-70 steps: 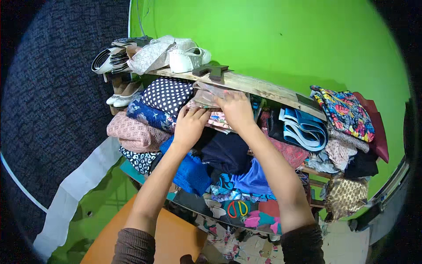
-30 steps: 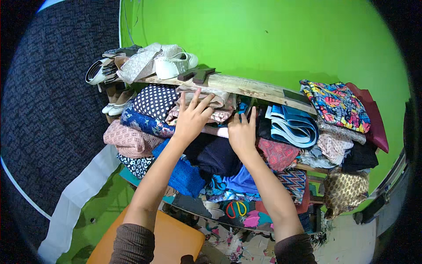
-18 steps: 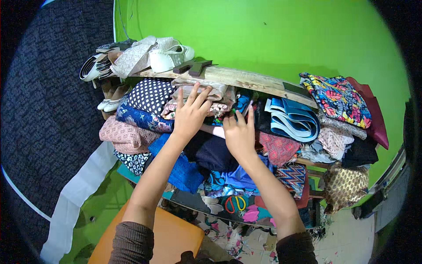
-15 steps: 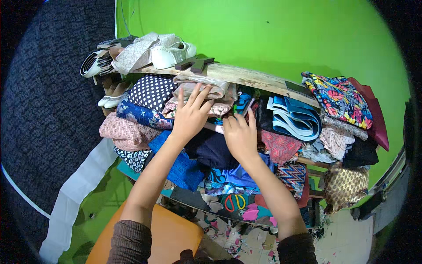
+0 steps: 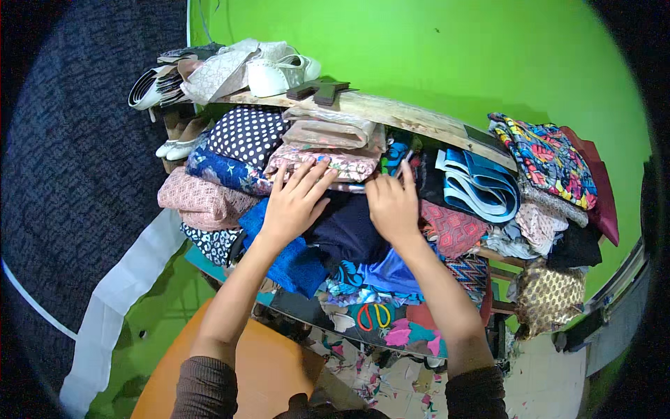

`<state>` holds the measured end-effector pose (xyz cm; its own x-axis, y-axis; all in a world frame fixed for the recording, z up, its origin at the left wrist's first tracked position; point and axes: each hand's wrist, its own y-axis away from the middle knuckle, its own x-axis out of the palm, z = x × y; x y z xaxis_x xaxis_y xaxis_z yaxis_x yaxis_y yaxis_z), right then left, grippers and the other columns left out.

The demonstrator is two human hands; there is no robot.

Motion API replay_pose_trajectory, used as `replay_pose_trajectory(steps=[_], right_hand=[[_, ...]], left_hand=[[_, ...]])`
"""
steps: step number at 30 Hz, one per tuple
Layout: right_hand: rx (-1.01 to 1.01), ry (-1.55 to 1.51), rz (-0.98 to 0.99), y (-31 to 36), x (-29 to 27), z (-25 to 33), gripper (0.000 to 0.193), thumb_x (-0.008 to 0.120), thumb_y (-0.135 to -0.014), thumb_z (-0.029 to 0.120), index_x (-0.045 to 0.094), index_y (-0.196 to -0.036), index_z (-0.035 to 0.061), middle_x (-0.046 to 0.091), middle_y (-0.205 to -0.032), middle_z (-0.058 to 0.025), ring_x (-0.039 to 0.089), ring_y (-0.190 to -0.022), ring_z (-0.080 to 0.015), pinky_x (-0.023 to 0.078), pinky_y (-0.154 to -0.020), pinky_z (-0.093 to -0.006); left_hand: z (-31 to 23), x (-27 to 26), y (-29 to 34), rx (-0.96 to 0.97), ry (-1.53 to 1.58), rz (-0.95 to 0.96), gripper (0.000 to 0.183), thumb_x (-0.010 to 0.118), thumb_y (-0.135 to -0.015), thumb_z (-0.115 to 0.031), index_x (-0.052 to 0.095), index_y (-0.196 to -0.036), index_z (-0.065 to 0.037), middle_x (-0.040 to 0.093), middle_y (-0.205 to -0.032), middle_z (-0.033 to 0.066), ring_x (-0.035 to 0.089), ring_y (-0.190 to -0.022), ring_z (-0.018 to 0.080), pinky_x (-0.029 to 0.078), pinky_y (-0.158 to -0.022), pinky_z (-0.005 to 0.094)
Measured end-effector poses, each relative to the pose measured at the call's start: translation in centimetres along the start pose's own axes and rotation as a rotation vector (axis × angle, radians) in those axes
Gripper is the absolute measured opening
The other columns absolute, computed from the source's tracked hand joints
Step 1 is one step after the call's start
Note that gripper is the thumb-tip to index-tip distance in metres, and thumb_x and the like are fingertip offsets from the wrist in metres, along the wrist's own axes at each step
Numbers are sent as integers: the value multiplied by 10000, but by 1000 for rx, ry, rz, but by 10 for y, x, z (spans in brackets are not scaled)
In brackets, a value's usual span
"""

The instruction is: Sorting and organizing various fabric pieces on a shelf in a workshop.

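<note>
My left hand (image 5: 296, 206) lies open with fingers stretched over the front of a folded floral fabric (image 5: 328, 159) of pale pink. A beige fabric (image 5: 328, 133) is folded on top of that bundle. My right hand (image 5: 392, 209) rests at the bundle's right front corner, its index finger raised apart and the other fingers bent down, their tips partly hidden. Below and between both hands is a dark navy cloth (image 5: 345, 227). A bright blue cloth (image 5: 289, 258) lies under my left forearm. Left of the bundle sit a navy polka-dot fabric (image 5: 248, 136) and a blue floral one (image 5: 227, 173).
Behind the pile runs a wooden plank (image 5: 391, 119) bearing white material and dark flat pieces. Blue-and-white folded material (image 5: 478, 188) and a multicoloured bundle (image 5: 548, 164) lie to the right. Scissors (image 5: 373, 316) with red and yellow handles lie below; an orange seat (image 5: 230, 370) is nearer.
My left hand has drawn back from the beige fabric to the floral bundle's front edge. My right hand has shifted slightly right within the view. The whole view has moved a little.
</note>
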<state>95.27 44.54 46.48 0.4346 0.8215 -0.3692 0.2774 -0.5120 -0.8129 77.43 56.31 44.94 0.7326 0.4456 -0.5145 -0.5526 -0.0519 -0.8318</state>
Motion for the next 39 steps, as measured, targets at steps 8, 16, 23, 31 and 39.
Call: replay_pose_trajectory(steps=[8,16,23,31,39], right_hand=[[52,-56,-15,-23,2,-11,93,542,-767,90,594,-691,76,553,-640,-68,601,-665,-210,337,-1071,-496],[93,-156,-66,15,-13,-7,200,657,-784,155,659,-963,65,674,-927,-73,643,-874,-212,356,-1050,-469],[180,-309,-80,66,-53,-13,278,620,-778,116,660,-1046,55,609,-775,-58,596,-723,-212,431,-955,-431],[86,-321,-70,103,-56,-70,235,640,-800,166,669,-1012,69,633,-826,-54,604,-770,-202,433,-935,-426],[74,-417,-180,121,-67,-121,226,637,-767,182,669,-947,50,586,-746,-59,577,-753,-213,437,-931,-433]], left_hand=[[0,6,0,-22,22,-17,608,714,-768,-255,493,-1327,-161,484,-1377,37,448,-1265,230,237,-1100,513],[-27,7,-4,-103,45,-72,562,747,-724,-312,552,-1228,-155,519,-1296,78,455,-1236,269,254,-1075,526],[-79,20,-38,74,-32,-39,595,742,-693,-341,561,-1247,-216,504,-1319,62,437,-1254,262,261,-1087,519],[-134,60,-81,152,-275,-20,399,651,-744,-274,640,-1143,-257,518,-1318,6,434,-1233,274,231,-1100,558],[-164,59,-113,-12,-237,-108,393,682,-759,-247,638,-1150,-238,620,-1137,-29,508,-1133,256,287,-1050,538]])
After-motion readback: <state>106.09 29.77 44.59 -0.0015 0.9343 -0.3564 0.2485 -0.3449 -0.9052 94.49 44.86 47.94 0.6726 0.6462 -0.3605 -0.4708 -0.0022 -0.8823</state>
